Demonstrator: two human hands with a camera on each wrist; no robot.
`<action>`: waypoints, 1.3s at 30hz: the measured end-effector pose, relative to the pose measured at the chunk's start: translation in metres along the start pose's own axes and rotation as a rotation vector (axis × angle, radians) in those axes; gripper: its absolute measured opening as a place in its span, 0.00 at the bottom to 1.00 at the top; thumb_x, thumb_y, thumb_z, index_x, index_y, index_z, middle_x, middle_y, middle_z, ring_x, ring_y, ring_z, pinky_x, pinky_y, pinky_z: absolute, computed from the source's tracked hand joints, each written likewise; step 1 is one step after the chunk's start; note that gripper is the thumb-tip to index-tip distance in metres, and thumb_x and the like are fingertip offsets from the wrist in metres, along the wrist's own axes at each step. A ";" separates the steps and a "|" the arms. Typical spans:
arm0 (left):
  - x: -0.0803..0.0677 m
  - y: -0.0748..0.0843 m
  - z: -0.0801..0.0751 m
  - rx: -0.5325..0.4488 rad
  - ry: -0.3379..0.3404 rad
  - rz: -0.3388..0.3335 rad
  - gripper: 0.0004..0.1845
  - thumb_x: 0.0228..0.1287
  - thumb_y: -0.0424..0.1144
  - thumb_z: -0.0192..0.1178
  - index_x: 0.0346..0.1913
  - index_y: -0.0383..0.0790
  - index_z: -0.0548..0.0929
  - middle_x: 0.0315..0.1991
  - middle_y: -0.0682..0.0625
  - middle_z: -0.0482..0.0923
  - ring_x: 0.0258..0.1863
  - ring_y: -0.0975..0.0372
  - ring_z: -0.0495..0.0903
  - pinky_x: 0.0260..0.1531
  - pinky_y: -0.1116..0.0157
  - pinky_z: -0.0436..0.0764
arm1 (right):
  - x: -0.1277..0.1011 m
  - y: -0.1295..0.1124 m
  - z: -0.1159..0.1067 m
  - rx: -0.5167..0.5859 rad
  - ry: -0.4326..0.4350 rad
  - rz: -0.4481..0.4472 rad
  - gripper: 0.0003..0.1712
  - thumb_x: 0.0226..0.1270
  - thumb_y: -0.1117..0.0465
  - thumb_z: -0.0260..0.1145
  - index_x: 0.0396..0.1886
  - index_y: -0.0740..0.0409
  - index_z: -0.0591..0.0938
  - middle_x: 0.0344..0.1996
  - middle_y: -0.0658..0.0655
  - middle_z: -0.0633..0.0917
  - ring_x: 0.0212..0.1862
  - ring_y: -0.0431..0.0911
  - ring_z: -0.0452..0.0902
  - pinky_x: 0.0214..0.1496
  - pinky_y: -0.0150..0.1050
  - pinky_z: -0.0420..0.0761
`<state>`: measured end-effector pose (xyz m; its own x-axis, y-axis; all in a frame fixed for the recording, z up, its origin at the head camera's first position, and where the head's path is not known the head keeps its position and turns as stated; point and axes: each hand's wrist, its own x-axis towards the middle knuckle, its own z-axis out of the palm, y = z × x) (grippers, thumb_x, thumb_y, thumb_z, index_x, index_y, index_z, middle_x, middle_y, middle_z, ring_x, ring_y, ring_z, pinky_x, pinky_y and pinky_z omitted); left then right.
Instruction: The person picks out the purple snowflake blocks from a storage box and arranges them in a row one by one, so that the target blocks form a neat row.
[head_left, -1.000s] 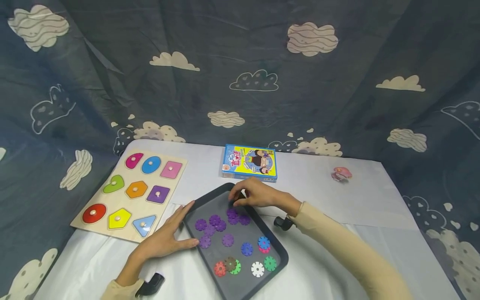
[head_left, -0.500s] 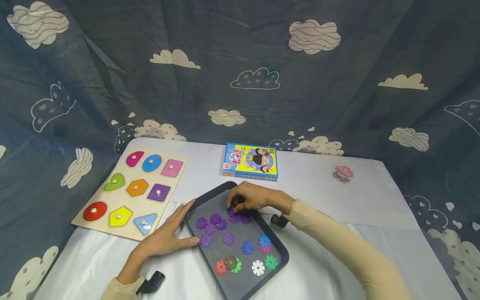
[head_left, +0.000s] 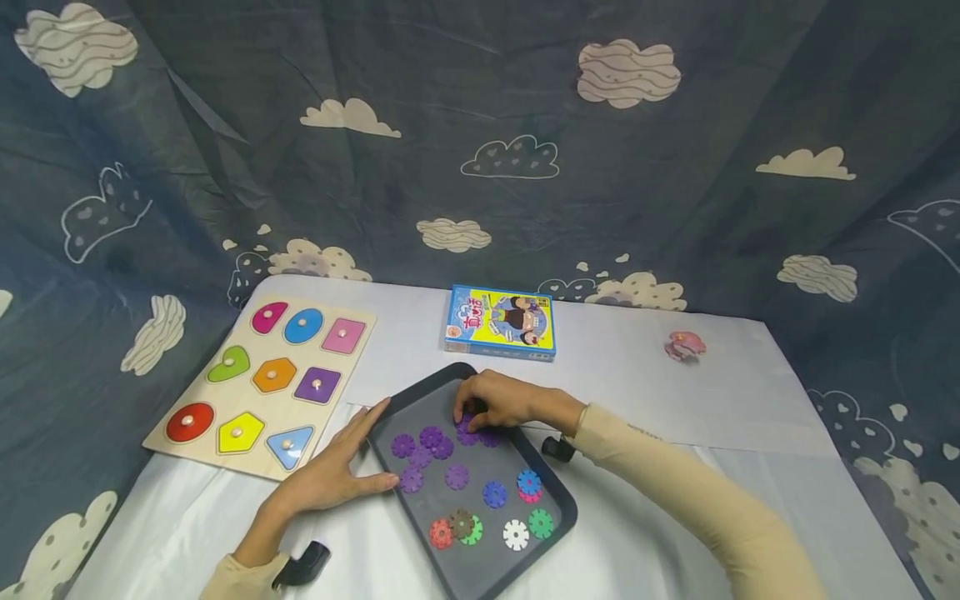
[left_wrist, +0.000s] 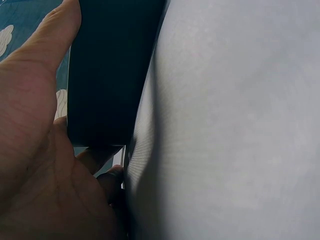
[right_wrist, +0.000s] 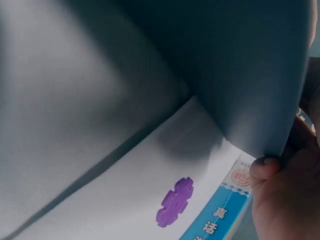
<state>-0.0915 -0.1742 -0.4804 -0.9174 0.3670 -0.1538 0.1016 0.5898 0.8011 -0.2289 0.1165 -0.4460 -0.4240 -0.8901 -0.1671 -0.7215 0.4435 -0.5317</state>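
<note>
Head view: left hand (head_left: pixel 330 475) lies flat, fingers straight, against the left rim of the dark grey plastic tray (head_left: pixel 558 510), holding nothing. Right hand (head_left: pixel 498 402), fingers curled, pinches a purple snowflake-shaped plastic disc (head_left: pixel 467 431) at the tray's far end. More purple discs (head_left: pixel 431 439) lie just beside it; mixed-colour discs (head_left: pixel 516 535) at the near end. Wooden shape puzzle board (head_left: pixel 262 383) left; blue-yellow box (head_left: pixel 501 322) beyond.

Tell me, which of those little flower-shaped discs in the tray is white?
The white disc lies in the near row of the dark tray, between a light green disc and a darker green one. It is the only white one there.
</note>
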 end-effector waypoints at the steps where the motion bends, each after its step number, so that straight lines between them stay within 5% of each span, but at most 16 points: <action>1: 0.000 0.000 0.000 0.000 0.001 -0.003 0.57 0.56 0.61 0.70 0.81 0.65 0.43 0.82 0.40 0.41 0.79 0.37 0.38 0.66 0.25 0.51 | 0.000 0.000 0.001 -0.001 0.003 -0.001 0.07 0.62 0.62 0.75 0.40 0.51 0.88 0.39 0.45 0.86 0.40 0.38 0.78 0.47 0.29 0.79; 12: -0.001 0.000 0.000 -0.004 0.008 0.001 0.56 0.56 0.60 0.70 0.81 0.65 0.44 0.82 0.41 0.42 0.79 0.37 0.38 0.66 0.25 0.51 | 0.000 0.003 0.005 -0.017 0.053 -0.029 0.07 0.61 0.62 0.75 0.37 0.49 0.87 0.39 0.43 0.84 0.42 0.35 0.76 0.51 0.29 0.79; 30: 0.000 -0.002 -0.001 -0.020 0.000 -0.003 0.58 0.56 0.61 0.70 0.81 0.63 0.43 0.82 0.41 0.40 0.80 0.39 0.37 0.67 0.26 0.50 | -0.005 0.003 -0.008 0.183 0.093 -0.051 0.07 0.66 0.67 0.69 0.41 0.57 0.90 0.39 0.49 0.89 0.38 0.34 0.81 0.47 0.30 0.83; 39: 0.000 0.000 0.000 -0.001 -0.004 -0.015 0.57 0.56 0.62 0.70 0.81 0.64 0.43 0.82 0.40 0.39 0.79 0.37 0.39 0.66 0.26 0.51 | -0.021 0.012 -0.015 0.277 0.181 0.001 0.08 0.68 0.63 0.69 0.44 0.50 0.90 0.45 0.46 0.89 0.37 0.38 0.79 0.34 0.30 0.73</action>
<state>-0.0910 -0.1741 -0.4806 -0.9172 0.3612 -0.1680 0.0877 0.5946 0.7992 -0.2370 0.1417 -0.4363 -0.5331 -0.8455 -0.0304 -0.5552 0.3767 -0.7415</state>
